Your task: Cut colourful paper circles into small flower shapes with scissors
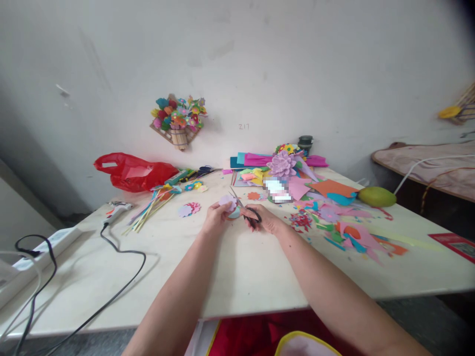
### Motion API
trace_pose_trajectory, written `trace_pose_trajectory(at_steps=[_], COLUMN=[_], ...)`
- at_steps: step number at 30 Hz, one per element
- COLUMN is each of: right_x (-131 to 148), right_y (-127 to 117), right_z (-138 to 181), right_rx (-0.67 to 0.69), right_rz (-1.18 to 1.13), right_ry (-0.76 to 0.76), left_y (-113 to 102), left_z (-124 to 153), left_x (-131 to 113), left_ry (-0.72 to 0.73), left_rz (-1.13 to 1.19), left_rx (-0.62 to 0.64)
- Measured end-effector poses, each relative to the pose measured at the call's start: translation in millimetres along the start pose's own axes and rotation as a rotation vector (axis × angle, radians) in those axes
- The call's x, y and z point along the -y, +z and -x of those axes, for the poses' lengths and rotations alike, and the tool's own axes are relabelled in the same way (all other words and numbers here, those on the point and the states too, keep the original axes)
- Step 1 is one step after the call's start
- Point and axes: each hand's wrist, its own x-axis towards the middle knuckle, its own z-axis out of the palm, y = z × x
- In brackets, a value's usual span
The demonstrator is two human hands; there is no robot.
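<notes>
Between the thumb and fingers of my left hand (216, 217) is a lilac paper flower (227, 201) with a scalloped edge. My right hand (260, 217) grips dark-handled scissors (254, 215), whose blades point up and left, close beside the flower. A light blue round piece (234, 213) lies just under the flower, between my hands. To the left, cut flowers in lilac (184, 210) and pink pattern (194, 207) rest on the table. An orange flower piece (254, 196) lies beyond the scissors.
A hot glue gun (119, 211) and its black cord lie left, near a power strip (52, 247). Thin sticks (146, 212) and a red bag (135, 173) are behind. Colourful scraps (356, 237), orange sheets (331, 188) and a green mango-like fruit (377, 197) lie right.
</notes>
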Motion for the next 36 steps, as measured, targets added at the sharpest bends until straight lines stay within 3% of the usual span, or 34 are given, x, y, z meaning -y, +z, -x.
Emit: trace_pose_trajectory(at_steps=[36], right_x=[-1.5], right_y=[1.7], right_z=[-1.7], right_rx=[-0.021], right_rz=[0.001], right_ry=[0.005], left_y=[1.8], left_z=[0.6], left_x=[0.2], left_ry=[0.008], left_rz=[0.035], left_rx=[-0.001])
